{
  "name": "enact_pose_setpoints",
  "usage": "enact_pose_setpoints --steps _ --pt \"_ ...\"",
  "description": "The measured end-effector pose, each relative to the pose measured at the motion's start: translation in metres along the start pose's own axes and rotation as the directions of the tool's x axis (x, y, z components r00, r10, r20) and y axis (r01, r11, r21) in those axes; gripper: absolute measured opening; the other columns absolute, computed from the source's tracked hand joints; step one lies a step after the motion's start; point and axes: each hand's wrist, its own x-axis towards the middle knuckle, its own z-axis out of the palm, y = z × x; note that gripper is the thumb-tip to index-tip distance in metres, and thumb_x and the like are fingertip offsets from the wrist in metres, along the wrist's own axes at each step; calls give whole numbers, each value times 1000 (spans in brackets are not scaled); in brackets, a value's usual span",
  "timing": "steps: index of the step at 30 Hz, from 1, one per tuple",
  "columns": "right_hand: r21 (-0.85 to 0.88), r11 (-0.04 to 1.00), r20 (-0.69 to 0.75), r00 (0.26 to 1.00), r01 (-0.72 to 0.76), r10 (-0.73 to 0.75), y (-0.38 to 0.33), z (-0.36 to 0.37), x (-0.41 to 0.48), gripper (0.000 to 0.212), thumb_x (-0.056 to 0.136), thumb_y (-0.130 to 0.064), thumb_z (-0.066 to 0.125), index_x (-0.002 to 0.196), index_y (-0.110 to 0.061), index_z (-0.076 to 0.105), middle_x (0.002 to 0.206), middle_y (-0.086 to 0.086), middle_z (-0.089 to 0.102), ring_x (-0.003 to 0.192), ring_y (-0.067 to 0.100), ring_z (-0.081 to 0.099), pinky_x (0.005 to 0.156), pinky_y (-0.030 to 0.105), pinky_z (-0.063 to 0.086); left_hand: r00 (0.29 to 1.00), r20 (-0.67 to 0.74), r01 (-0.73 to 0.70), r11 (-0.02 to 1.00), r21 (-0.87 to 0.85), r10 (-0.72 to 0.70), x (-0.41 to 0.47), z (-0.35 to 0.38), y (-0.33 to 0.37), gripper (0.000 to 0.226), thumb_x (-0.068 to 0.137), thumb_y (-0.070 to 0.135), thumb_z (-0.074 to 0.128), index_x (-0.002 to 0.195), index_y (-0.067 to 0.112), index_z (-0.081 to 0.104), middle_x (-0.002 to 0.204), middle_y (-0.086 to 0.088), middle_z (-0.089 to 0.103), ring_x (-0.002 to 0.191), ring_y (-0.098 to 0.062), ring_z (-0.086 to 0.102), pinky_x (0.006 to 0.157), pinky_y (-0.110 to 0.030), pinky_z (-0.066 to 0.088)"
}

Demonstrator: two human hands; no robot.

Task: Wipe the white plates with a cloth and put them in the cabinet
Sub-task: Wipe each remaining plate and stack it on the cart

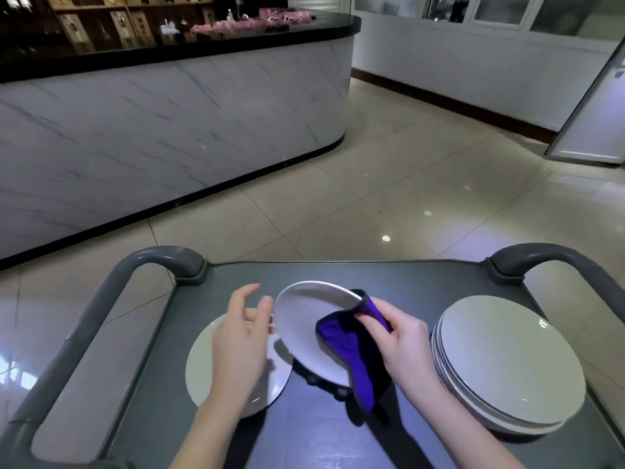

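Cloth (341, 336), purple with dark edging, is folded over the right rim of a tilted white plate (304, 330). The right hand (402, 343) grips both, its thumb pressing the fabric onto the plate's face while the rest of the cloth hangs down. This plate is held above the middle of the grey cart (338, 434), its face turned toward the person. The left hand (240, 340) is open, fingers relaxed and slightly spread just beside the plate's left rim; I cannot tell whether they touch it. Beneath that hand a second white plate (199, 367) lies flat near the cart's left edge. A stack of white plates (507, 360) stands at the right edge. Curved handles (101, 306) rise at both far corners.
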Motion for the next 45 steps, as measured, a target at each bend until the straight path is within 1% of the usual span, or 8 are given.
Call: enact_pose_setpoints --steps 4,8,14,22,25,33,37,45 --pt "-154 970 22 982 190 -188 0 13 -21 25 90 -9 62 105 -25 74 83 -1 74 73 22 65 70 36 53 920 317 267 960 -79 -230 -8 25 11 38 97 67 39 132 55 42 81 7 69 73 -10 68 74 -27 52" --pt "-363 811 125 886 459 -446 4 19 -35 35 77 1 69 111 -4 74 100 3 76 88 22 73 70 32 57 813 389 524 835 -165 -433 4 29 29 53 96 66 45 108 16 62 93 -5 66 84 -24 68 82 -37 58" --pt "-300 773 308 824 558 -475 5 21 -42 36 90 -19 68 125 -14 66 112 -5 71 100 17 68 80 27 55 746 389 655 702 -279 -541 -2 22 22 14 96 -2 59 85 3 51 68 -15 58 57 -22 60 46 -27 53" --pt "-28 993 307 946 115 -101 15 18 -37 17 99 -25 57 98 -12 68 91 -10 71 83 0 60 81 27 50 793 377 600 717 -354 -478 -10 13 1 33 95 -17 42 108 10 56 77 -19 62 48 -21 65 37 -20 46" --pt "-16 999 141 990 29 -27 17 16 -30 16 96 -16 61 104 -12 74 118 -8 65 108 -6 57 97 17 41 820 377 564 717 -409 -430 -11 6 -11 44 94 -16 44 118 16 61 88 -14 71 57 -21 72 42 -26 51" --pt "-173 944 417 890 279 -187 12 36 -59 39 97 -32 56 134 -22 60 145 -16 48 137 -5 37 117 22 26 898 327 427 767 -478 -296 -18 6 -33 38 102 7 51 125 36 62 143 -6 58 134 -32 52 115 -56 38" --pt "-320 868 637 765 379 -99 16 56 -62 51 103 -46 31 152 -38 23 157 -32 5 145 -11 -7 120 25 -7 930 282 345 823 -451 -235 -22 7 -36 36 104 6 49 124 32 63 141 0 58 137 -27 50 118 -53 34" --pt "-507 796 519 854 331 -25 18 53 -6 51 107 -39 27 156 -36 13 153 -34 -12 141 -12 -20 123 31 -5 927 276 365 782 -506 -254 -23 0 -36 43 105 13 48 117 49 67 141 8 60 135 -28 51 115 -57 36"
